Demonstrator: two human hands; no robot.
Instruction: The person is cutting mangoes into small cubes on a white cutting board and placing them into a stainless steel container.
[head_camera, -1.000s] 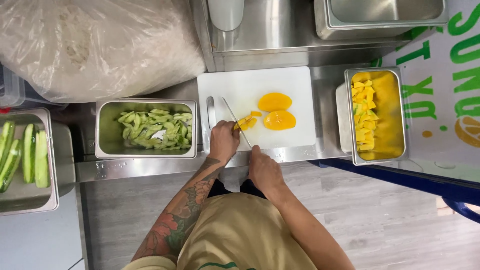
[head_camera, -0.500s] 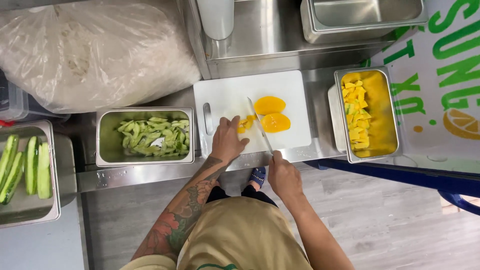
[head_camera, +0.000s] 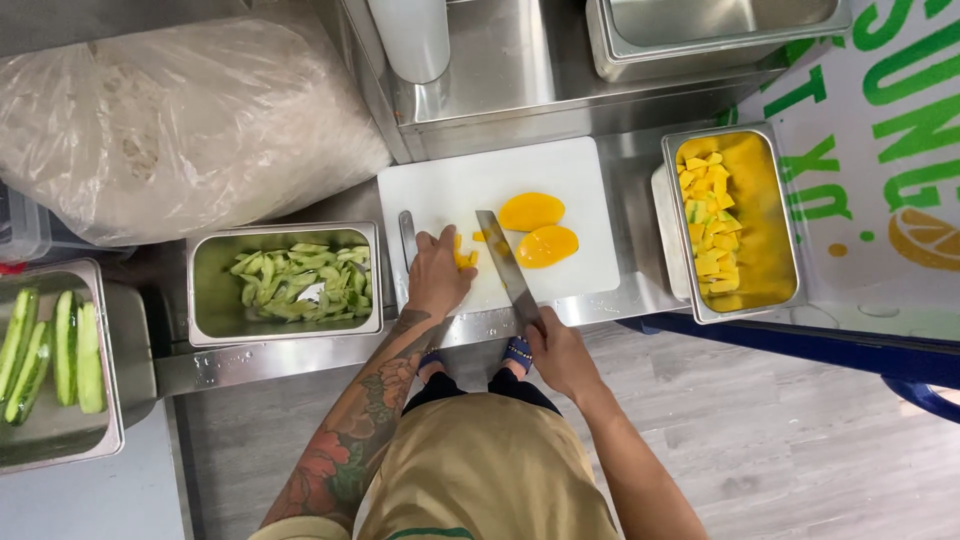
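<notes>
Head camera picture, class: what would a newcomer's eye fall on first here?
Bright orange mango halves lie on the white cutting board at centre. There the left hand covers small mango pieces and the right hand holds a knife. To the right, a steel pan holds yellow mango cubes.

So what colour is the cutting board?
White; the cutting board shows plainly in the head view, under orange-yellow fruit halves.

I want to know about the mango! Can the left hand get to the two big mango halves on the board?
Probably yes: the left hand rests near the mango halves, though the knife blade lies between them.
</notes>
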